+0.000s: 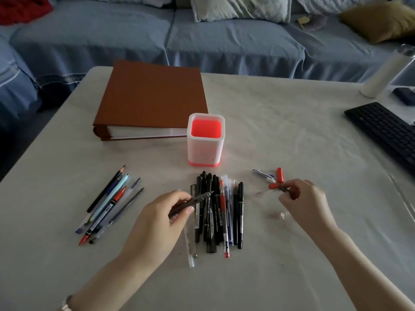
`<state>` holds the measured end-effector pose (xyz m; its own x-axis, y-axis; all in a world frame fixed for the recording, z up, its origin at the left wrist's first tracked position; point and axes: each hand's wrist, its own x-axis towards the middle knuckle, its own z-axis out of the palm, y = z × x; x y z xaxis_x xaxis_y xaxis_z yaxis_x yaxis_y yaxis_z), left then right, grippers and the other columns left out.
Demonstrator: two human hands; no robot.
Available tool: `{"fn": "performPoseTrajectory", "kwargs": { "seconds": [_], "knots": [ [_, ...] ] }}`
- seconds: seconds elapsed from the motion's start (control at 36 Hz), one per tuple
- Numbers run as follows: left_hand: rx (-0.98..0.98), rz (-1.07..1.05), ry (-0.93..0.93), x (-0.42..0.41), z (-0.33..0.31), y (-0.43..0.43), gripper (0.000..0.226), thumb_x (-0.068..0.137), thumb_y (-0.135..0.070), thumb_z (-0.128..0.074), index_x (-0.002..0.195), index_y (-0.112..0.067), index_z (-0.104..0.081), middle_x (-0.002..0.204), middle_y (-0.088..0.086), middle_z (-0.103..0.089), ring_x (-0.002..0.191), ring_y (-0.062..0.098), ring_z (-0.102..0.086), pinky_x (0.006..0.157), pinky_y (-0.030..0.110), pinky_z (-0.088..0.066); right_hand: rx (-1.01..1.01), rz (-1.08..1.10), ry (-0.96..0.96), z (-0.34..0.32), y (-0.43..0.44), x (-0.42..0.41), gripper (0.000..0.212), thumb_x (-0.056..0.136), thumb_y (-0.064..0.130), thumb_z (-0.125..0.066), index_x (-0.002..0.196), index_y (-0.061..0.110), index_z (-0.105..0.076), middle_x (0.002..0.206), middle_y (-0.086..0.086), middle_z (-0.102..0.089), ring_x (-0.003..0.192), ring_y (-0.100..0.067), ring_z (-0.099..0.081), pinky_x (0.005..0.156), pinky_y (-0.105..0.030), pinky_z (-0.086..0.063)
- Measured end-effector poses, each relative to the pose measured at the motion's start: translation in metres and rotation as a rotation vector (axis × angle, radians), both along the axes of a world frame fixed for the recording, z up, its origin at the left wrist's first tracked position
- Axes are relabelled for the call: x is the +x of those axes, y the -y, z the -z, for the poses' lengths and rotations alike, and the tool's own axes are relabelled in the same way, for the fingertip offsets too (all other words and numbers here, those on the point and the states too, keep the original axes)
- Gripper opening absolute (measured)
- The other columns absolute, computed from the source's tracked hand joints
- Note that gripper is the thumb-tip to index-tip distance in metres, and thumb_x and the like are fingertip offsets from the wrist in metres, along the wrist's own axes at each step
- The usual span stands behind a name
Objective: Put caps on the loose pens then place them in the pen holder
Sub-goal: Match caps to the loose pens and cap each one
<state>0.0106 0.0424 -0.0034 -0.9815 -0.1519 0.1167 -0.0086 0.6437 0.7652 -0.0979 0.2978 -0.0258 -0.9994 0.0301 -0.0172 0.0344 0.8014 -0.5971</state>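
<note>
Pen holder point(206, 140) one, held pen point(190, 203) one.

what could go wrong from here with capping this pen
1. Wrong cap: the right hand pinches a blurred dark cap taken from mixed loose caps, next to an orange cap. It may not fit the grey pen.
2. Ink marks: the left hand holds the grey pen uncapped, its tip above the pen pile. A slip while the two are brought together could mark fingers or the tablecloth.
</note>
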Motion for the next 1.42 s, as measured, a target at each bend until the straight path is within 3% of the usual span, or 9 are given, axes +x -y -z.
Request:
{"fn": "performPoseTrajectory", "kwargs": {
  "seconds": [0.06,0.17,0.25,0.33,0.42,0.58,0.97,1.17,1.42],
  "knots": [
    [0.029,-0.020,0.010,0.001,0.000,0.000,0.010,0.082,-0.013,-0.064,0.087,-0.022,-0.064,0.073,-0.014,-0.066,0.081,-0.001,-0.060,0.067,0.009,-0.046,-0.130,-0.052,-0.011,-0.009,0.013,0.008,0.019,0.078,0.008,-0.058,0.092,0.014,-0.069,0.074,0.002,-0.052,0.059,-0.007,-0.048,0.055,-0.005,-0.037],
    [0.330,-0.120,0.058,-0.001,-0.006,-0.001,0.010,0.084,-0.011,-0.059,0.087,-0.020,-0.063,0.079,-0.007,-0.072,0.074,0.007,-0.068,0.072,0.024,-0.054,-0.390,-0.155,0.046,-0.027,0.039,0.028,0.022,0.085,0.002,-0.053,0.084,0.019,-0.067,0.058,0.001,-0.052,0.044,-0.006,-0.038,0.041,-0.010,-0.029],
    [0.769,-0.252,0.057,-0.006,-0.019,-0.005,0.010,0.090,-0.005,-0.048,0.089,-0.009,-0.057,0.080,0.007,-0.073,0.077,0.021,-0.071,0.068,0.025,-0.058,-0.526,-0.232,0.099,-0.039,0.056,0.043,0.025,0.088,0.005,-0.051,0.084,0.025,-0.065,0.045,0.014,-0.052,0.044,-0.003,-0.041,0.047,-0.008,-0.032],
    [1.244,-0.359,0.038,-0.011,-0.030,-0.003,0.016,0.095,-0.007,-0.037,0.083,-0.008,-0.048,0.086,0.017,-0.071,0.084,0.028,-0.070,0.073,0.032,-0.058,-0.648,-0.260,0.165,-0.047,0.069,0.056,0.029,0.089,0.003,-0.050,0.082,0.026,-0.066,0.048,0.008,-0.055,0.044,-0.004,-0.043,0.049,-0.009,-0.038],
    [1.421,-0.374,-0.007,-0.013,-0.035,0.001,0.017,0.097,-0.008,-0.031,0.087,-0.006,-0.045,0.093,0.019,-0.069,0.088,0.027,-0.070,0.074,0.031,-0.058,-0.809,-0.222,0.249,-0.052,0.081,0.064,0.029,0.087,-0.002,-0.051,0.081,0.021,-0.067,0.055,0.005,-0.065,0.047,-0.003,-0.054,0.052,-0.011,-0.046],
    [1.501,-0.387,-0.080,-0.010,-0.036,0.002,0.035,0.097,-0.010,-0.031,0.123,0.011,-0.040,0.094,0.016,-0.071,0.087,0.022,-0.070,0.070,0.025,-0.058,-0.869,-0.219,0.279,-0.058,0.091,0.072,0.025,0.087,0.001,-0.052,0.082,0.020,-0.068,0.059,0.003,-0.069,0.051,-0.003,-0.058,0.054,-0.011,-0.047],
    [1.411,-0.369,-0.132,-0.003,-0.034,-0.012,0.029,0.096,-0.009,-0.034,0.119,0.006,-0.042,0.086,0.009,-0.074,0.091,0.023,-0.069,0.073,0.025,-0.057,-0.867,-0.262,0.306,-0.059,0.102,0.080,0.025,0.086,0.002,-0.053,0.084,0.023,-0.067,0.062,0.003,-0.070,0.052,-0.003,-0.055,0.055,-0.014,-0.048],
    [1.345,-0.316,-0.070,0.004,-0.035,-0.022,0.012,0.095,-0.007,-0.032,0.088,-0.011,-0.042,0.094,0.011,-0.073,0.096,0.024,-0.068,0.079,0.028,-0.056,-0.872,-0.253,0.280,-0.059,0.102,0.079,0.027,0.086,0.001,-0.053,0.083,0.024,-0.067,0.064,0.003,-0.072,0.053,-0.004,-0.056,0.056,-0.015,-0.048],
    [1.306,-0.315,-0.074,0.010,-0.036,-0.026,0.014,0.094,-0.005,-0.031,0.086,-0.013,-0.038,0.089,0.010,-0.074,0.093,0.021,-0.069,0.077,0.024,-0.056,-0.799,-0.270,0.177,-0.058,0.100,0.084,0.033,0.084,-0.003,-0.054,0.079,0.027,-0.067,0.059,0.007,-0.068,0.050,0.000,-0.055,0.052,-0.010,-0.045]
  ]
}}
